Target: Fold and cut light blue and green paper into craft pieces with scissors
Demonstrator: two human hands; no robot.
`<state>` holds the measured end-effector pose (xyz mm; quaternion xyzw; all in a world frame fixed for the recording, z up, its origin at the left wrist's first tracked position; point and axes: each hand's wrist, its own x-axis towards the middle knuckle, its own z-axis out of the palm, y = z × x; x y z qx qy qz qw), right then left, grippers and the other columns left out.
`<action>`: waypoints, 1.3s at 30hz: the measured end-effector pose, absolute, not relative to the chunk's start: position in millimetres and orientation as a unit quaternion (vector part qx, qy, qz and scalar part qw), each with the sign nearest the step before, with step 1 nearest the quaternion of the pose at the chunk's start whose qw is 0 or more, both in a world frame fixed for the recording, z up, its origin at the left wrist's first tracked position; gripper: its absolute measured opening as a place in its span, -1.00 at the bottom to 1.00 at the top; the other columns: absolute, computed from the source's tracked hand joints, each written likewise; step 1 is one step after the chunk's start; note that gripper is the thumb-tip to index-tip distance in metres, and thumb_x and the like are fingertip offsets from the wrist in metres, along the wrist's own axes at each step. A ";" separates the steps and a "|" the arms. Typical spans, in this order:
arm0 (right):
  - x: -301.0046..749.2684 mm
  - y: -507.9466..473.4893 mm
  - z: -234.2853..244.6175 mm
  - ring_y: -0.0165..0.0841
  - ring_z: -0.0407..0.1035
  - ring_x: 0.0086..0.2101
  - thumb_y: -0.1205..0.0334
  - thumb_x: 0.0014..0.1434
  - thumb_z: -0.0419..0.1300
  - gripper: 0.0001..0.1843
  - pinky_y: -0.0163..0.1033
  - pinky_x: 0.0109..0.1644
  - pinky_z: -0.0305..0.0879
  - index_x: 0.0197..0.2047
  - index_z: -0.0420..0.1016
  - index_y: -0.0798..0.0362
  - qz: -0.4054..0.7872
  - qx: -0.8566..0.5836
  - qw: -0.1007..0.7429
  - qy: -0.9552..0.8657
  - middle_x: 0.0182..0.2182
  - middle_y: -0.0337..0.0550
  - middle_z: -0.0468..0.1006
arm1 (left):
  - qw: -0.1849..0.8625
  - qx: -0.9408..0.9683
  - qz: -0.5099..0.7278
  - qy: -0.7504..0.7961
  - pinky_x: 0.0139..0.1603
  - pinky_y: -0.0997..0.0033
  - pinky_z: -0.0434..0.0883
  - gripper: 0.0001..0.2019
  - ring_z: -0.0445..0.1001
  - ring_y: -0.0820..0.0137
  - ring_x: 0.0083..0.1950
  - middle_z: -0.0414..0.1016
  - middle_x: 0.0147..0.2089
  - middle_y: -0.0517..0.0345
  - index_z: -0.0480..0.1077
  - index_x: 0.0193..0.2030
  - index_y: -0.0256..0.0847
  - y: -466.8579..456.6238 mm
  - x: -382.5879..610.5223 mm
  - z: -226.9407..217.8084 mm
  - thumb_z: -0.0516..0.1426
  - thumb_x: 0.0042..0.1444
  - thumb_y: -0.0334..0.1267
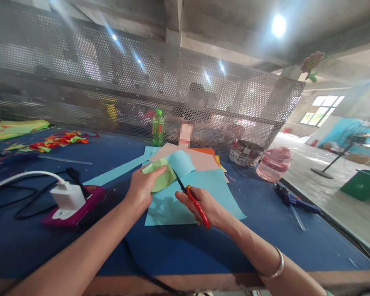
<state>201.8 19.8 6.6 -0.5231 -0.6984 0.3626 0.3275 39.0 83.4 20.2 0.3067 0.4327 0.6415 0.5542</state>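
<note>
My left hand (143, 187) is closed on a folded light green paper piece (162, 176), holding it above a light blue sheet (200, 193) on the blue table (265, 242). My right hand (205, 205) grips red-handled scissors (195, 202); their dark blades point up toward the green paper's edge. A curled light blue sheet (181, 162) rises just behind the green piece. Pink and orange sheets (200, 158) lie stacked further back.
At left, a white charger (67, 195) sits plugged into a magenta power strip (80, 205) with cables. A green bottle (158, 127), a woven basket (246, 153), a pink water jug (274, 163) and a blue glue gun (291, 199) stand around. Perforated metal screen behind; coloured scraps (58, 140) far left.
</note>
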 end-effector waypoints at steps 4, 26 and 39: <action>200.5 19.0 7.7 -0.50 0.04 -0.66 -0.22 0.15 0.08 -0.49 -0.35 -0.61 -0.04 -0.54 0.09 0.01 0.351 -0.541 0.323 -0.692 -0.72 -0.36 0.18 | 0.548 0.302 0.643 0.441 -0.43 0.40 0.45 -0.62 0.53 0.32 -0.47 0.61 -0.43 0.11 0.55 -0.35 -0.28 83.3 38.9 19.7 0.39 -0.46 -0.38; 199.8 19.2 6.8 -0.45 0.31 -0.72 -0.34 0.14 0.00 -0.45 -0.42 -0.73 0.10 -0.47 0.08 0.01 0.364 -0.554 0.286 -0.693 -0.63 -0.36 0.21 | 0.570 0.302 0.627 0.437 -0.39 0.38 0.47 -0.61 0.55 0.30 -0.45 0.62 -0.43 0.14 0.55 -0.32 -0.28 79.9 41.3 19.0 0.39 -0.43 -0.35; 200.1 18.9 4.8 -0.54 0.18 -0.68 -0.31 0.18 -0.04 -0.42 -0.42 -0.61 0.01 -0.39 0.30 0.09 0.337 -0.557 0.289 -0.702 -0.66 -0.35 0.23 | 0.585 0.309 0.617 0.426 -0.39 0.38 0.48 -0.61 0.57 0.28 -0.44 0.63 -0.40 0.12 0.55 -0.30 -0.28 77.0 41.8 17.8 0.39 -0.41 -0.34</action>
